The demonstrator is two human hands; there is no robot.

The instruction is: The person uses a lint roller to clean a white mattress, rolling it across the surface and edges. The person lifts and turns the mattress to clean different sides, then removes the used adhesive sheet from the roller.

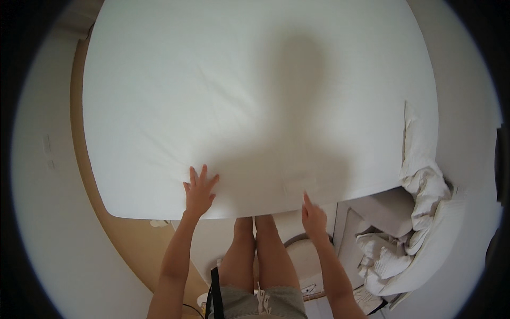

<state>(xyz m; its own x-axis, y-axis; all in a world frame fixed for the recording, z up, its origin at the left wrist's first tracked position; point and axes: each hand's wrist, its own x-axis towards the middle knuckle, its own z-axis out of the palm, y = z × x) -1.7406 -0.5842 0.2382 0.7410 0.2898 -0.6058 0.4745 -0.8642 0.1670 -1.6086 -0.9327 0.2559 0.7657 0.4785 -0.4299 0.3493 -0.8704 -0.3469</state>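
A mattress under a smooth, pale fitted sheet [159, 99] fills most of the view before me. My left hand [200, 195] lies on the sheet near the front edge with its fingers spread, holding nothing. Faint creases fan out from around it. At the same edge, further right, my right hand [312, 217] has its index finger stretched out over the sheet. Its other fingers are curled and partly hidden, and I see nothing in it. Whether that fingertip presses on the cloth is hard to tell. My shadow falls across the sheet.
A crumpled white bedding cloth [426, 199] hangs from the mattress's right corner, over a grey upholstered piece [382, 211]. A pale round-ended object [305, 255] stands beside my legs. Wooden flooring [159, 251] runs along the left, between mattress and white wall [51, 199].
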